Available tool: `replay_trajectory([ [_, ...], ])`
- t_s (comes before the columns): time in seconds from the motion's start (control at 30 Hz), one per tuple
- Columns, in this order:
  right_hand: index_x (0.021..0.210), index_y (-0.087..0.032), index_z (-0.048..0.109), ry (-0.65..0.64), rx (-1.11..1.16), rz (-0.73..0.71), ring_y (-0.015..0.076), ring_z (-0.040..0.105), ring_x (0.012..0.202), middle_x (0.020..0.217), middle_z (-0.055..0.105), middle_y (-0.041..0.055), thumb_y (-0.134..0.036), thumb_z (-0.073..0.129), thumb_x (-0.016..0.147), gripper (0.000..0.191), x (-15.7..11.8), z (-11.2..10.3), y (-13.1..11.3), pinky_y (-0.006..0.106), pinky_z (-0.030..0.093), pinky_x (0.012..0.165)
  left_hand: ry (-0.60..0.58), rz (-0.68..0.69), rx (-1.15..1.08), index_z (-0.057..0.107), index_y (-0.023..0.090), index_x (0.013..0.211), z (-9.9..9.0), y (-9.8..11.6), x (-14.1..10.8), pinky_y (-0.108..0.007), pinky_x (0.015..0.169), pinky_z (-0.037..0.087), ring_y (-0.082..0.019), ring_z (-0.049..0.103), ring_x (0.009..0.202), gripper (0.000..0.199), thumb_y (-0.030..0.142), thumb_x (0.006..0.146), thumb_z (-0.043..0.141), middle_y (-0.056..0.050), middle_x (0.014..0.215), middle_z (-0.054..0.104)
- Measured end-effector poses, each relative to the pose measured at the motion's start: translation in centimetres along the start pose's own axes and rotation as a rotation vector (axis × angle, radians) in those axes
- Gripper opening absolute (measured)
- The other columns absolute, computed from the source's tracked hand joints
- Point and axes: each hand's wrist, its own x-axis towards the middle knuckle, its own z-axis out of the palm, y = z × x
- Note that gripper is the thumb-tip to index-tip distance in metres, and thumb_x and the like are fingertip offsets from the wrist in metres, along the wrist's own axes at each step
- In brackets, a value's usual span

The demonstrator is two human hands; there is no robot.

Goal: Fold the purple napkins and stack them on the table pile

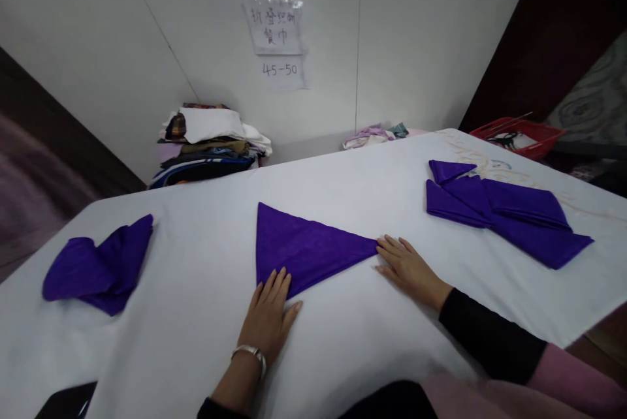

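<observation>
A purple cloth (306, 246) lies folded into a flat triangle on the white-covered table (196, 314), its narrow tip pointing right. My left hand (269, 318), with a bracelet at the wrist, rests at the cloth's lower left corner, fingers stretched and fingertips on the fabric. At the right tip, my right hand (405, 267) lies flat with its fingers extended, the fingertips touching the cloth's end. Neither hand grips anything.
A crumpled purple cloth (105, 265) lies at the left. Several folded purple cloths (504, 207) overlap at the right. Behind the table are piled clothes (210, 141) and a red basket (541, 138). A dark object (66, 403) is at the lower left.
</observation>
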Motion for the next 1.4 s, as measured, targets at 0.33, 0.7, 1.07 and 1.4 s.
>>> replay_trajectory([
  [0.33,0.137,-0.008,0.036,-0.022,0.17,-0.36,0.0244,0.015,0.137,0.145,0.031,0.0147,-0.056,0.033,0.09,0.067,5.6,-0.6,-9.4,0.045,0.01,0.111,0.04,0.036,0.046,0.042,0.013,0.133,0.7,-0.4,0.0,-0.048,0.101,0.035,-0.027,0.036,0.129,0.058,0.049,0.089,0.03,-0.012,0.138,0.043],
  [0.7,0.141,-0.006,0.026,-0.201,0.358,-0.286,0.0268,0.01,0.137,0.148,0.02,0.018,-0.061,0.028,0.089,0.076,6.1,1.7,-11.8,0.045,0.007,0.111,0.064,0.053,0.041,0.044,0.011,0.132,1.0,-0.6,0.2,-0.049,0.1,0.035,-0.029,0.038,0.128,0.06,0.05,0.088,0.029,-0.014,0.137,0.046],
  [1.07,0.142,-0.009,0.026,-0.167,0.189,-0.062,0.0272,0.014,0.137,0.148,0.021,0.0158,-0.063,0.024,0.088,0.076,1.6,1.0,-5.1,0.047,0.012,0.11,0.027,0.026,0.005,0.039,0.012,0.134,0.4,-0.4,0.2,-0.049,0.101,0.035,-0.028,0.034,0.131,0.059,0.048,0.088,0.03,-0.012,0.139,0.043],
  [1.4,0.138,-0.009,0.033,-0.09,0.062,0.08,0.0285,0.021,0.135,0.145,0.027,0.0159,-0.06,0.024,0.09,0.071,-0.6,0.7,-1.9,0.052,0.017,0.107,-0.058,-0.015,-0.007,0.04,0.013,0.134,-0.8,0.1,0.3,-0.047,0.104,0.033,-0.026,0.032,0.132,0.057,0.047,0.089,0.031,-0.011,0.141,0.04],
])
